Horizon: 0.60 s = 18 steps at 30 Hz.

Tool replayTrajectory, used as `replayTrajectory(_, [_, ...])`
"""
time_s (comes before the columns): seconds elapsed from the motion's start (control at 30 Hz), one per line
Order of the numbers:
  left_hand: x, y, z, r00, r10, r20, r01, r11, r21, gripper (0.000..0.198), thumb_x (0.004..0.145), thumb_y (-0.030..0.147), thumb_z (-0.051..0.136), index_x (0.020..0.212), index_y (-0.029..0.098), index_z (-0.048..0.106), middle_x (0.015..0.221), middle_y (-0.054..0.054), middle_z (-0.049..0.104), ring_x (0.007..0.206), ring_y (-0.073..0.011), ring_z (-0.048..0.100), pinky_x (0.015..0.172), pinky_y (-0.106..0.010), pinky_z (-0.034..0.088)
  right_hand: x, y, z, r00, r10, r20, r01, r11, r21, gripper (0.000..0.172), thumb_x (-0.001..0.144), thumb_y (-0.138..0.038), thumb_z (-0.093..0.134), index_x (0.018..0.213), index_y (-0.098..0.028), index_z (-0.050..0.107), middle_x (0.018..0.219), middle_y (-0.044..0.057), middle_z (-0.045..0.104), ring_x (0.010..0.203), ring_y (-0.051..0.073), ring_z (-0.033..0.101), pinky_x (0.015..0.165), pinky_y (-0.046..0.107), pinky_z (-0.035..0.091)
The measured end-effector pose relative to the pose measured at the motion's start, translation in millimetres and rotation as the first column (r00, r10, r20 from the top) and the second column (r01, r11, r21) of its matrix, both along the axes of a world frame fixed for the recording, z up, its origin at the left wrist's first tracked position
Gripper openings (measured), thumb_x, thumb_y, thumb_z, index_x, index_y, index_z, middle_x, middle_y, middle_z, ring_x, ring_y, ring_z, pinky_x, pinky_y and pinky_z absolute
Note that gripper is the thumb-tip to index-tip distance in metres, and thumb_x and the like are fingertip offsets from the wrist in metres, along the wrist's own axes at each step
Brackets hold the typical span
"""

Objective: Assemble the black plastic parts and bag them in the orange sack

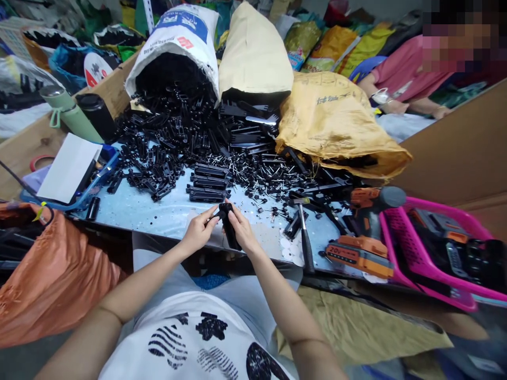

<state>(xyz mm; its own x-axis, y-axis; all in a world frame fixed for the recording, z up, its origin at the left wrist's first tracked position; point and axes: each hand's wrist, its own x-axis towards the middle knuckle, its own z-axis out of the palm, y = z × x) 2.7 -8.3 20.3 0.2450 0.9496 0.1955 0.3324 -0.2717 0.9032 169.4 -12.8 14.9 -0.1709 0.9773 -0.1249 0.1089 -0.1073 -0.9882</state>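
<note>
Fingertips of the left hand and the right hand close narrowly from both sides on a black plastic part, thumbs meeting at its far end. The part sits just above the near edge of the table, its long axis running away from the person, with the near end leaning slightly right and passing under the right palm.

Just beyond the fingers lies a stack of black bars, set crosswise. Behind it a heap of black plastic pieces spills from a white sack. Small metal pins are scattered to the right. A hammer lies near the right hand, handle pointing toward the table edge, and an orange cordless drill lies beyond it, with a pink basket further right. A yellow sack slumps at the far right of the table.

Bare tabletop opens to the left of the left hand, up to a white box. Another person's arm rests well apart at the far right.
</note>
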Motion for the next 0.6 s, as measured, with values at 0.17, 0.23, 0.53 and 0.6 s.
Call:
replayTrajectory(0.17, [-1.1, -7.8, 7.7, 0.987, 0.014, -0.157, 0.009, 0.989, 0.145, 0.036, 0.092, 0.029, 0.043, 0.125, 0.020, 0.055, 0.105, -0.008, 0.065, 0.096, -0.0184, 0.061, 0.085, -0.032, 0.049, 13.0, -2.3, 11.1, 0.988, 0.116, 0.101, -0.134, 0.973, 0.189, 0.052, 0.089, -0.046, 0.046, 0.138, -0.030, 0.039, 0.102, 0.004, 0.057, 0.059, 0.007, 0.053, 0.057, 0.025, 0.051])
replayTrajectory(0.23, [-2.6, -11.7, 9.7, 0.977, 0.022, -0.211, 0.018, 0.982, 0.185, 0.035, 0.093, 0.029, 0.043, 0.124, 0.021, 0.055, 0.102, -0.008, 0.064, 0.095, -0.0185, 0.061, 0.084, -0.031, 0.049, 22.5, -1.0, 14.8, 0.960, 0.178, 0.215, -0.229, 0.944, 0.240, 0.049, 0.090, -0.044, 0.046, 0.137, -0.030, 0.042, 0.096, 0.003, 0.056, 0.058, 0.007, 0.052, 0.061, 0.026, 0.051])
replayTrajectory(0.53, [22.5, -17.3, 22.8, 0.985, 0.169, -0.036, -0.151, 0.945, 0.290, 0.034, 0.095, 0.029, 0.036, 0.123, 0.022, 0.055, 0.101, -0.008, 0.065, 0.093, -0.0177, 0.061, 0.084, -0.032, 0.050, 3.0, -18.9, 7.7, 0.941, -0.079, 0.329, -0.063, 0.915, 0.399, 0.054, 0.094, -0.044, 0.032, 0.145, -0.028, 0.026, 0.105, 0.009, 0.058, 0.063, 0.013, 0.053, 0.067, 0.031, 0.052])
replayTrajectory(0.6, [22.4, -15.0, 26.1, 0.989, 0.144, -0.024, -0.129, 0.936, 0.327, 0.034, 0.096, 0.028, 0.035, 0.122, 0.021, 0.055, 0.102, -0.009, 0.065, 0.092, -0.0174, 0.061, 0.083, -0.032, 0.051, -1.4, -22.5, 3.2, 0.943, -0.121, 0.311, -0.021, 0.910, 0.415, 0.055, 0.094, -0.045, 0.030, 0.146, -0.028, 0.023, 0.108, 0.010, 0.057, 0.064, 0.013, 0.054, 0.067, 0.031, 0.052])
